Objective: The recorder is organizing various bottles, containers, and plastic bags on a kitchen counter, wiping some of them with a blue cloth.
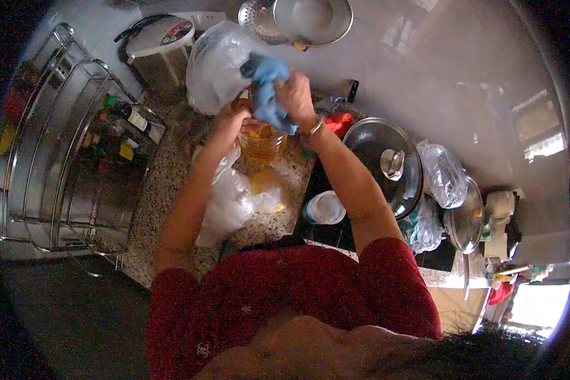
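My right hand (pixel 295 97) is closed on a blue cloth (pixel 269 92), which hangs over the upper part of a large clear bottle of yellow oil (pixel 263 145). My left hand (pixel 232 121) grips the bottle near its top, at the left side of the cloth. The cloth hides the bottle's neck, and its upper end is blurred. White plastic bags (pixel 230 199) and a yellowish round thing (pixel 268 187) lie on the speckled countertop between my forearms.
A wire rack (pixel 52 142) with bottles stands at the left. Behind my hands are a bulging plastic bag (pixel 216 66) and a lidded appliance (pixel 159 52). A glass-lidded pan (pixel 382 161), a white tub (pixel 327 208) and bagged items (pixel 441 175) lie at the right.
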A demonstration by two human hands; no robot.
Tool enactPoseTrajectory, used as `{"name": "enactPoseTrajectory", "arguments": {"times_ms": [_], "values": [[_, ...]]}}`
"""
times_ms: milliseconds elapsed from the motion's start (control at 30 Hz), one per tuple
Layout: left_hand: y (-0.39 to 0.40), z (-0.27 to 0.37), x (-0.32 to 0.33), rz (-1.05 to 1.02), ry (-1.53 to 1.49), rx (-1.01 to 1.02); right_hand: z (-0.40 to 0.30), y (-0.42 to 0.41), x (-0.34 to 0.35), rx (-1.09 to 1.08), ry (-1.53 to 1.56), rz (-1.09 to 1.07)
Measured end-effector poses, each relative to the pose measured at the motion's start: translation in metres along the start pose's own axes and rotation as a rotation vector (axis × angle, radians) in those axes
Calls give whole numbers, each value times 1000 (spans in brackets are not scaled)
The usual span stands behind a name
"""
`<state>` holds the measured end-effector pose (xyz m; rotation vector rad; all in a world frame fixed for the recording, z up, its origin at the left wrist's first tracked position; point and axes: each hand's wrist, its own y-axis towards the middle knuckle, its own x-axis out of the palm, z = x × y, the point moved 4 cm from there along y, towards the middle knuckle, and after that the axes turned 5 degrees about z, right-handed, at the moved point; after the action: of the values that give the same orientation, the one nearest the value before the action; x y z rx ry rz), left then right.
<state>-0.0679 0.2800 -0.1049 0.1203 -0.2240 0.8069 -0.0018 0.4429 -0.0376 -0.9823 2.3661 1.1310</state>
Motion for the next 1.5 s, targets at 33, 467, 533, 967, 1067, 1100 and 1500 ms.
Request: {"name": "enactPoseTrajectory", "arguments": {"times_ms": [33, 467, 533, 967, 1067, 1100, 1500], "values": [[10, -12, -5, -43, -75, -121, 35, 5, 7, 298, 67, 37], [66, 90, 40, -319, 1323, 267, 17, 8, -130, -356, 189, 103], [73, 93, 56, -378, 1310, -159, 15, 6, -140, -381, -97, 183], [-6, 81, 41, -204, 936, 237, 38, -17, -181, -604, 47, 128], [-25, 115, 47, -199, 920, 239, 98, -17, -168, 241, 1620, -319], [-32, 128, 44, -196, 856, 206, 95, -18, -167, 251, 1617, -318], [-160, 277, -67, 249, 1090, 286, 36, -1, -150, -154, 875, -44]]}}
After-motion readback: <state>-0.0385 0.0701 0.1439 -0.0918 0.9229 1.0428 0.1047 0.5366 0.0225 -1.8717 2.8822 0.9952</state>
